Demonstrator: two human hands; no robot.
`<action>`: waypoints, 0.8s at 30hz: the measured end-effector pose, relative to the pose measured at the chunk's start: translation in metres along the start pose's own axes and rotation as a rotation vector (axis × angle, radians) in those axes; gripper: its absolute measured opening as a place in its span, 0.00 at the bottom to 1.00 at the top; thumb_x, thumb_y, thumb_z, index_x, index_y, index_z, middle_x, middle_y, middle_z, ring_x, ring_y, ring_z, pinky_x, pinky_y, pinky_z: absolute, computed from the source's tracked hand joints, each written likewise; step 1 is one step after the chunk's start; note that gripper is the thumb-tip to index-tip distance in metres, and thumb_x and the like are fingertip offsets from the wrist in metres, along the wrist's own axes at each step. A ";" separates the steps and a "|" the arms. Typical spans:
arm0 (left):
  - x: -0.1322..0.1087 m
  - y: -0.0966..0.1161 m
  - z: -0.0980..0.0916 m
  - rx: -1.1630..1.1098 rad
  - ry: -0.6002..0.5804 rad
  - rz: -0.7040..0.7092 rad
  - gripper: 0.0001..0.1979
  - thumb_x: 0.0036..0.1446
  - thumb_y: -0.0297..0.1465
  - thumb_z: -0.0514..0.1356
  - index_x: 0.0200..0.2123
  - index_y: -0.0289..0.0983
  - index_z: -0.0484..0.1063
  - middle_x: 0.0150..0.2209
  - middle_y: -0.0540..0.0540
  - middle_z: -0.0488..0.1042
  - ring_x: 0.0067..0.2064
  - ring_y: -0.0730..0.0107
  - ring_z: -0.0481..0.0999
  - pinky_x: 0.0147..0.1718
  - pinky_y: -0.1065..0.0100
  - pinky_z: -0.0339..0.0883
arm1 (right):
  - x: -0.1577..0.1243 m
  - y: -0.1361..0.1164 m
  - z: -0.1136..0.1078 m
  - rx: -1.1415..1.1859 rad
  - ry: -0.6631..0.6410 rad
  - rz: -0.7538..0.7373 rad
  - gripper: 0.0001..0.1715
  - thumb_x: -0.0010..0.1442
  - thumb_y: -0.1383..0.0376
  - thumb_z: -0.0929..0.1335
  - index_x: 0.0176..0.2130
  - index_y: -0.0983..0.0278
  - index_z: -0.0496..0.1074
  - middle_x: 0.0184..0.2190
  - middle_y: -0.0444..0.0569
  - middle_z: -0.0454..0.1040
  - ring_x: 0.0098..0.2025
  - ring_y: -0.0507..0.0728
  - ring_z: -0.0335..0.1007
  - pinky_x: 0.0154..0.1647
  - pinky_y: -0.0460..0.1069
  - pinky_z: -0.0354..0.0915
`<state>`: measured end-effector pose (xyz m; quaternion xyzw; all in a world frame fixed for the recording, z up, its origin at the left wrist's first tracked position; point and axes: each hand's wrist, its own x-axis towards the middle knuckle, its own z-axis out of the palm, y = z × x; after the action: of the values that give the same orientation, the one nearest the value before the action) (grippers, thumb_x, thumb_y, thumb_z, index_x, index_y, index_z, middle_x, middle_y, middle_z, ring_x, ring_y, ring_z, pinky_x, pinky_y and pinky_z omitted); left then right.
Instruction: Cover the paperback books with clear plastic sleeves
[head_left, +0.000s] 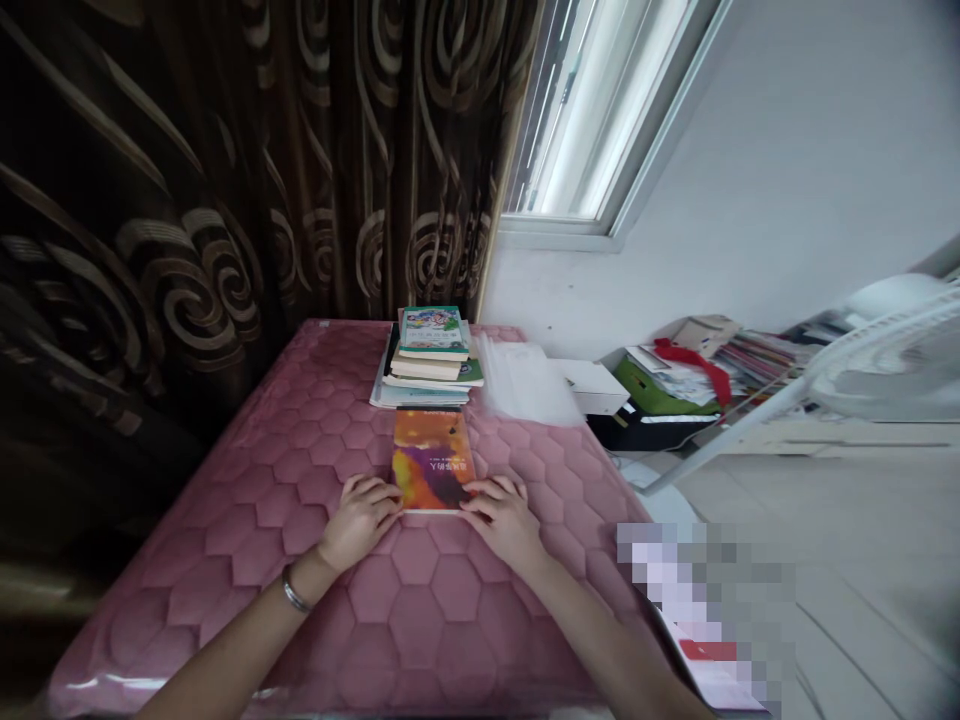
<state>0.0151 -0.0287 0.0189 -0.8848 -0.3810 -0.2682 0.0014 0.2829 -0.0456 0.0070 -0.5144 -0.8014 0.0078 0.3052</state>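
A paperback book [431,455] with an orange, yellow and purple cover lies flat, cover up, on a pink hexagon-patterned mattress [360,655]. At its near left corner, my left hand [361,518] grips the edge with the fingers curled; a silver bracelet circles that wrist. My right hand [504,518] holds the near right corner the same way, its fingertips on the cover's edge. Just beyond this book stands a stack of books and notebooks [431,362], topped by one with a green-bordered, illustrated cover. The undersides of both hands are hidden.
Right of the stack lies a translucent plastic sheet [525,378], beside a white box [592,385]. A green bin [660,385] of papers and a white fan [885,350] are farther right. Dark patterned curtains [225,200] hang along the left and back.
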 end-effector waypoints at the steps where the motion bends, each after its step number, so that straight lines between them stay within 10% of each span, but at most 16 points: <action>1: -0.002 -0.003 0.000 -0.012 -0.004 0.000 0.07 0.59 0.30 0.59 0.32 0.45 0.77 0.41 0.52 0.79 0.44 0.70 0.73 0.49 0.60 0.55 | -0.003 0.004 -0.002 -0.001 0.005 0.014 0.05 0.59 0.63 0.71 0.30 0.55 0.77 0.41 0.41 0.78 0.44 0.55 0.66 0.41 0.52 0.51; 12: -0.006 0.003 0.003 -0.129 0.018 -0.115 0.05 0.58 0.28 0.58 0.31 0.40 0.74 0.44 0.46 0.76 0.47 0.67 0.72 0.47 0.61 0.63 | -0.004 0.016 -0.002 0.311 -0.020 0.097 0.07 0.58 0.63 0.69 0.31 0.57 0.78 0.47 0.49 0.73 0.49 0.58 0.67 0.48 0.55 0.62; 18: 0.021 0.003 0.012 -0.284 0.053 -0.662 0.10 0.50 0.31 0.61 0.20 0.39 0.65 0.29 0.48 0.72 0.38 0.65 0.74 0.38 0.65 0.67 | 0.028 0.028 0.006 0.420 -0.006 0.206 0.11 0.58 0.59 0.68 0.27 0.61 0.75 0.45 0.51 0.72 0.46 0.57 0.71 0.48 0.53 0.65; 24: 0.047 -0.008 0.014 -0.479 -0.029 -1.018 0.06 0.48 0.32 0.63 0.29 0.37 0.68 0.31 0.46 0.76 0.36 0.64 0.76 0.34 0.66 0.66 | 0.054 0.034 0.022 0.359 -0.017 0.303 0.10 0.52 0.58 0.70 0.25 0.61 0.71 0.33 0.46 0.72 0.32 0.53 0.70 0.34 0.48 0.66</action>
<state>0.0423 0.0117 0.0277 -0.5686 -0.6883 -0.3017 -0.3346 0.2841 0.0216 0.0036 -0.5663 -0.7034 0.2002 0.3801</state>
